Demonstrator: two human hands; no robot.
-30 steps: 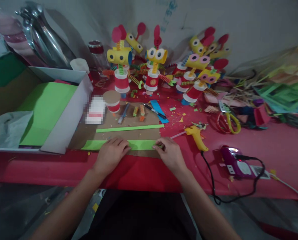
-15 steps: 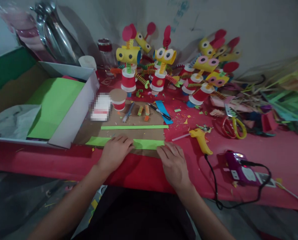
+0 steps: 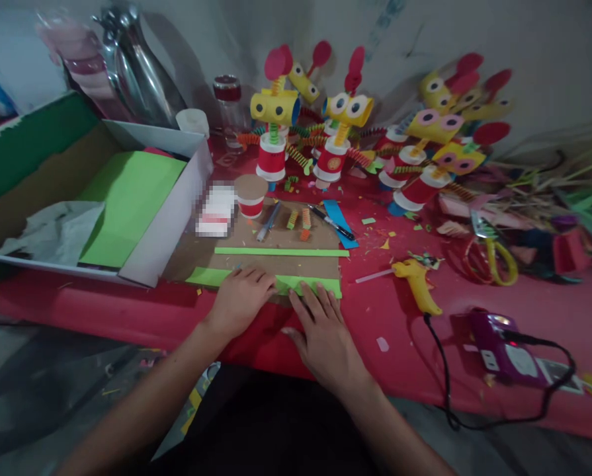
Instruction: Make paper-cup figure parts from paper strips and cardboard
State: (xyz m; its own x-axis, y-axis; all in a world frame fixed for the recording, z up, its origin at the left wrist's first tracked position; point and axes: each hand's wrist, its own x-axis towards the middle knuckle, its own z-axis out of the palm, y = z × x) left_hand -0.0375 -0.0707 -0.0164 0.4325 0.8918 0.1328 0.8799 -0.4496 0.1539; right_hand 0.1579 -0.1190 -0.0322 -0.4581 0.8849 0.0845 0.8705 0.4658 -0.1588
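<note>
From the head camera, both hands rest on a wide green paper strip (image 3: 315, 285) lying along the near edge of a brown cardboard sheet (image 3: 276, 264) on the red bench (image 3: 548, 291). The left hand (image 3: 240, 301) lies palm down on the strip's middle, fingers loosely curled, gripping nothing. The right hand (image 3: 323, 334) sits just right of it, fingers (image 3: 311, 299) spread flat with the tips pressing the strip's near edge (pressing, not pinching).

Beyond the strip on the same cardboard lies a narrow green strip (image 3: 282, 252), parallel to it. Right of the cardboard is a yellow glue gun (image 3: 417, 281). Left of the cardboard stands an open box (image 3: 167, 211) holding green paper. Behind the cardboard stand paper-cup figures (image 3: 335, 139) with big eyes.
</note>
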